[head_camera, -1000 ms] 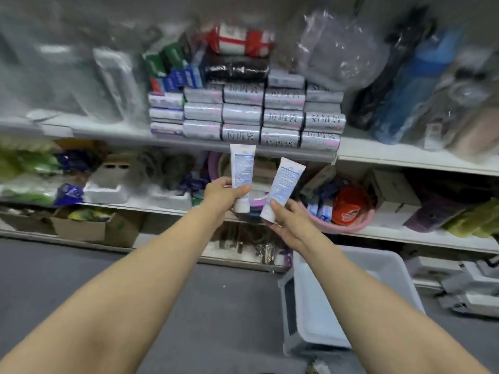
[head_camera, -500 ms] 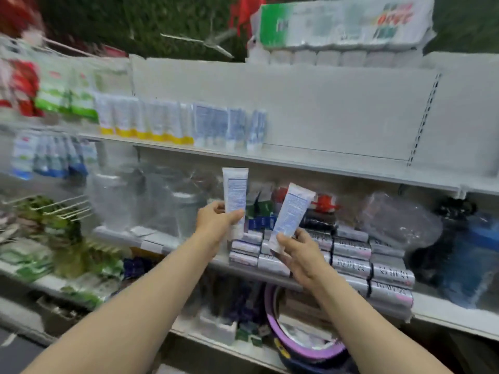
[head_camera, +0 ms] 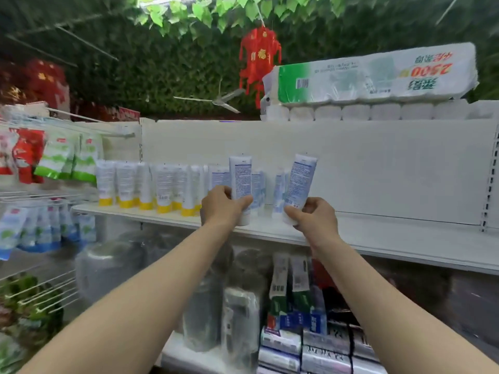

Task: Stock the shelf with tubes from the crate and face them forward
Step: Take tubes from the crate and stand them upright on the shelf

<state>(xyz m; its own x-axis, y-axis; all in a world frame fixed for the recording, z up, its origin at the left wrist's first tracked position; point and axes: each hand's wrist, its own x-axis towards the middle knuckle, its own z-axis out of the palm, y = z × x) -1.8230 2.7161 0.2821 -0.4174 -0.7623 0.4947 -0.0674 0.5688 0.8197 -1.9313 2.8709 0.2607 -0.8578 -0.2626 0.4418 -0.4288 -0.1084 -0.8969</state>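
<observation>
My left hand (head_camera: pixel 222 206) grips a white tube with blue print (head_camera: pixel 240 179), cap down and upright, just above the front of the white shelf (head_camera: pixel 391 240). My right hand (head_camera: pixel 313 215) holds a second white tube (head_camera: pixel 299 182), cap down and leaning to the right. Both tubes show their printed backs to me. Behind them a row of white tubes (head_camera: pixel 167 184) stands on the shelf, yellow-capped ones at the left and blue-printed ones nearer my hands. The crate is out of view.
The shelf's white back panel (head_camera: pixel 378 163) runs to the right of my hands. A pack of paper rolls (head_camera: pixel 378 79) lies on top of the unit. Hanging pouches (head_camera: pixel 56 157) fill the left rack. Boxes and wrapped goods (head_camera: pixel 291 319) sit on the shelf below.
My view has swung up from the crate and lower shelves to the upper shelf. Both hands have risen with their tubes and now hold them at the shelf's front edge.
</observation>
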